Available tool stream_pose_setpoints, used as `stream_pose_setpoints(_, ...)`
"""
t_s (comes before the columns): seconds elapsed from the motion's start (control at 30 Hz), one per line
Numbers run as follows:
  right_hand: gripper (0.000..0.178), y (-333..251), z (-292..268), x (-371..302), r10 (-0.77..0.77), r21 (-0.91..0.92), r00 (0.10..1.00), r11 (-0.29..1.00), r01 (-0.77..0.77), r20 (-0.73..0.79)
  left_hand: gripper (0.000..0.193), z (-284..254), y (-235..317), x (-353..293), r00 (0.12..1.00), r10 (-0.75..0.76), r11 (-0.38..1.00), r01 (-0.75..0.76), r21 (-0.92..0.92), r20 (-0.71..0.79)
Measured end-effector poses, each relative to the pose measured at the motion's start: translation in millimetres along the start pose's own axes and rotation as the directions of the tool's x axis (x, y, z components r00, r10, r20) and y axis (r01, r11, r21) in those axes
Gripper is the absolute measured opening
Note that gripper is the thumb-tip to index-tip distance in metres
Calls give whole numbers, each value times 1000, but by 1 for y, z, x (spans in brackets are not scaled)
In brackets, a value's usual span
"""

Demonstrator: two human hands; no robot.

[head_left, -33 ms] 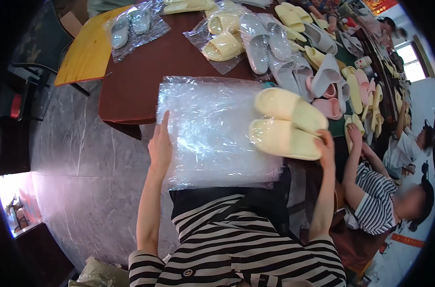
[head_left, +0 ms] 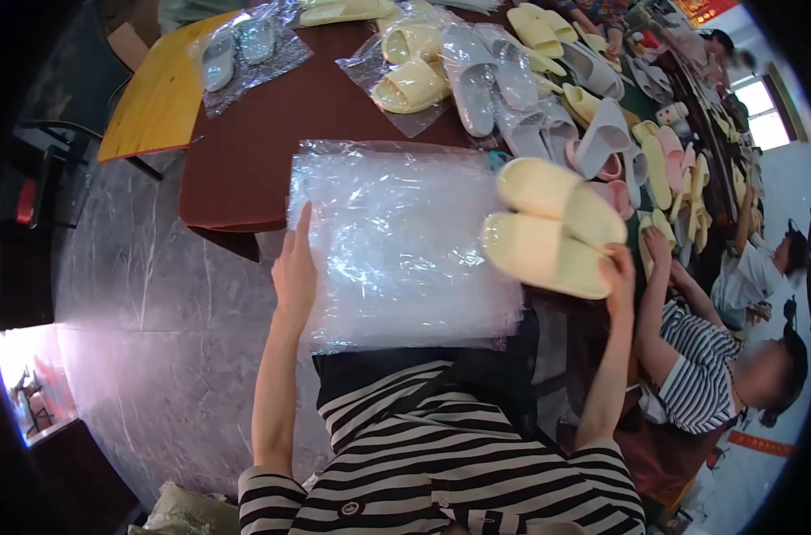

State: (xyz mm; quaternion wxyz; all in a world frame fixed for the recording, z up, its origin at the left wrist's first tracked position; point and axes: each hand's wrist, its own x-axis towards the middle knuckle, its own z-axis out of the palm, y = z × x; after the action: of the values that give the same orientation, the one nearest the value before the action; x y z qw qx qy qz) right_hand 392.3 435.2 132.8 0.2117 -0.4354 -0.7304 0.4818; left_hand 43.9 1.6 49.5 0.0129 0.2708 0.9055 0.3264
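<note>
My right hand (head_left: 620,272) grips a pair of pale yellow slippers (head_left: 592,259) at the heel end. The pair lies side by side above the right edge of a stack of clear plastic bags (head_left: 396,241). At the stack's left edge is my left hand (head_left: 296,267), its index finger stretched along the plastic and the other fingers partly hidden. The bags lie flat at the near side of the dark red table, overhanging toward my lap.
Bagged yellow slippers (head_left: 411,85) and grey slippers (head_left: 469,80) cover the table's far side. Bagged light slippers (head_left: 219,61) lie far left by a yellow board (head_left: 160,89). Close on my right, a co-worker in a striped shirt (head_left: 704,374) handles slippers.
My right hand has moved slightly right with the yellow slippers, uncovering more of the bag stack's right side. My left hand stays at the stack's left edge.
</note>
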Motion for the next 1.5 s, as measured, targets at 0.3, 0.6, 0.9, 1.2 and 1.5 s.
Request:
stream_pose_setpoints(0.3,38,-102,16,-3,-367,493,919,778,388,-145,58,-6,3,6,995,33,998,-37,47,89)
stream_pose_setpoints(0.6,27,-10,243,4,-247,365,791,931,33,559,55,-6,-13,2,996,21,1000,-22,21,89)
stream_pose_setpoints(0.9,29,-2,246,-3,-297,137,796,954,265,527,59,13,62,37,909,346,932,-361,24,233)
stream_pose_setpoints(1.2,26,6,208,3,-443,-66,801,859,508,403,67,66,73,36,898,277,941,-326,94,341)
stream_pose_setpoints(1.5,9,60,172,124,-388,-405,918,854,326,-80,55,71,77,38,910,302,943,-329,51,285)
